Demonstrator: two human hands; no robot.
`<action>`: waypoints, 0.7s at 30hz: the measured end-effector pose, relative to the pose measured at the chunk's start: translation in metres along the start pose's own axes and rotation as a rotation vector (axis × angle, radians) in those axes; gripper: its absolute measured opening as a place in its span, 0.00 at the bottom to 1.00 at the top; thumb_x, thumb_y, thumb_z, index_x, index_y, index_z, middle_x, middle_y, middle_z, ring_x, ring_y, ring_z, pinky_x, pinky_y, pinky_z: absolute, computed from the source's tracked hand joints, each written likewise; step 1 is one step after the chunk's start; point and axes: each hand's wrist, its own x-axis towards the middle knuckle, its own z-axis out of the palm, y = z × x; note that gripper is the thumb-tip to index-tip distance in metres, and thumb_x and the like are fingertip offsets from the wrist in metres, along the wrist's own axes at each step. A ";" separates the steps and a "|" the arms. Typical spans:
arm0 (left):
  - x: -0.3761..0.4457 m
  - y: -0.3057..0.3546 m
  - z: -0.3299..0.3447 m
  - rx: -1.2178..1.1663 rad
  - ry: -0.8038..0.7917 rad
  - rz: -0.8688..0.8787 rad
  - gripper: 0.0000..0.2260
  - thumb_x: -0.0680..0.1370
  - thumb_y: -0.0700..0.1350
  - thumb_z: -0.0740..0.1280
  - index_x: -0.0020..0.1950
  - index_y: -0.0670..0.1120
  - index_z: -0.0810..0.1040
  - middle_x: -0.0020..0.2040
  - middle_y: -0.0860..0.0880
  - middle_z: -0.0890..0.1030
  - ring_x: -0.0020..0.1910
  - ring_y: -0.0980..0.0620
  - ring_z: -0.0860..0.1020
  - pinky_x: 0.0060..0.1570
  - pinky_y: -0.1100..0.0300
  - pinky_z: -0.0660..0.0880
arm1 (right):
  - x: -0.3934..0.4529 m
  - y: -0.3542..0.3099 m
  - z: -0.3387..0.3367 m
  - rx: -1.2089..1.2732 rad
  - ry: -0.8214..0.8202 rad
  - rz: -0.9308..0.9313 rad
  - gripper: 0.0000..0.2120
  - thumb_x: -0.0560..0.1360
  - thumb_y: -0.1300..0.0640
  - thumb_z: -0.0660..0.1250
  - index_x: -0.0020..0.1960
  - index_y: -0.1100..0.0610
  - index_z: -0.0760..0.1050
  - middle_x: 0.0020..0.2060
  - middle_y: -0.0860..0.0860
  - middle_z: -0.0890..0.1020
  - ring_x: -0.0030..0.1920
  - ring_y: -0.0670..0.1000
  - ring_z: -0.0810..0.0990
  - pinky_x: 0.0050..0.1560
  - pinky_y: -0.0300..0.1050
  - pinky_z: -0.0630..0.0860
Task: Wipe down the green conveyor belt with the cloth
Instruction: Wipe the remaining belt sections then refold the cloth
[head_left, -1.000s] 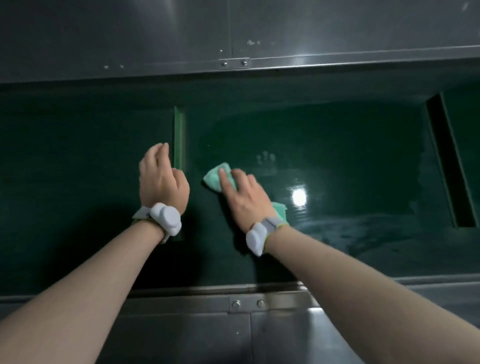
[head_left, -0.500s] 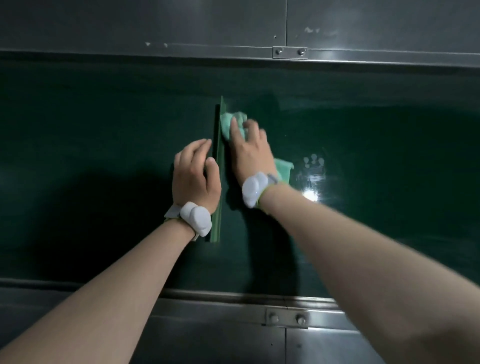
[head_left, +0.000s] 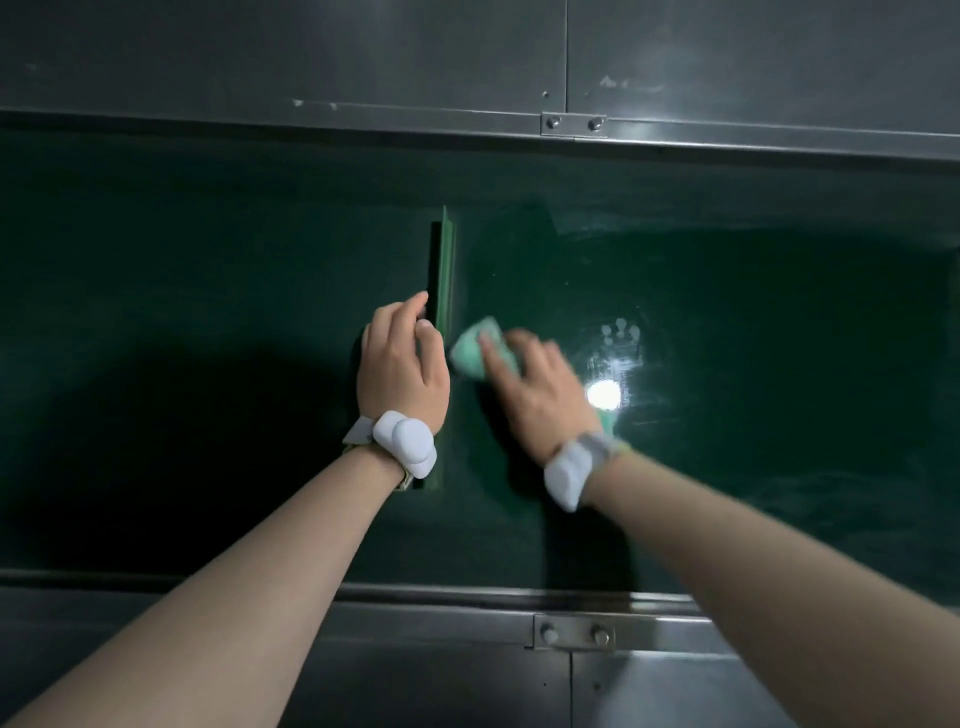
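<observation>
The dark green conveyor belt (head_left: 727, 312) runs across the whole view between two metal rails. An upright green cleat (head_left: 444, 270) crosses it in the middle. My right hand (head_left: 535, 395) presses a light green cloth (head_left: 475, 351) flat on the belt just right of the cleat; the hand is blurred by motion. More of the cloth shows at my right wrist. My left hand (head_left: 402, 364) rests on the belt against the cleat's left side, fingers together, holding nothing. Both wrists carry white bands.
A grey metal rail with a bolted bracket (head_left: 573, 124) borders the belt's far side, and a like rail with a bracket (head_left: 574, 631) borders the near side. A bright lamp reflection (head_left: 605, 397) shines on the wet belt right of my right hand.
My right hand has pulled the cloth back toward me along the cleat's right side, from its far end to about mid-belt. My left hand has stayed by the cleat.
</observation>
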 end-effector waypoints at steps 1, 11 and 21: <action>-0.001 -0.001 -0.001 0.003 -0.002 0.004 0.24 0.83 0.51 0.51 0.71 0.44 0.78 0.64 0.46 0.79 0.62 0.45 0.77 0.63 0.53 0.73 | 0.025 0.011 -0.004 -0.013 0.019 0.076 0.32 0.77 0.66 0.67 0.79 0.59 0.63 0.68 0.66 0.71 0.56 0.66 0.73 0.58 0.59 0.75; -0.012 -0.010 -0.017 0.036 0.048 0.021 0.18 0.84 0.41 0.57 0.71 0.40 0.78 0.64 0.42 0.80 0.63 0.42 0.78 0.66 0.48 0.72 | 0.028 -0.043 0.016 0.004 0.078 0.318 0.32 0.75 0.67 0.52 0.80 0.61 0.60 0.69 0.65 0.69 0.55 0.64 0.72 0.58 0.56 0.71; -0.034 0.020 0.004 0.083 0.125 0.184 0.17 0.83 0.41 0.57 0.67 0.42 0.79 0.63 0.43 0.79 0.59 0.42 0.77 0.62 0.45 0.74 | -0.103 -0.084 0.021 0.092 0.014 0.255 0.31 0.74 0.66 0.53 0.76 0.61 0.69 0.63 0.64 0.76 0.42 0.60 0.73 0.44 0.54 0.76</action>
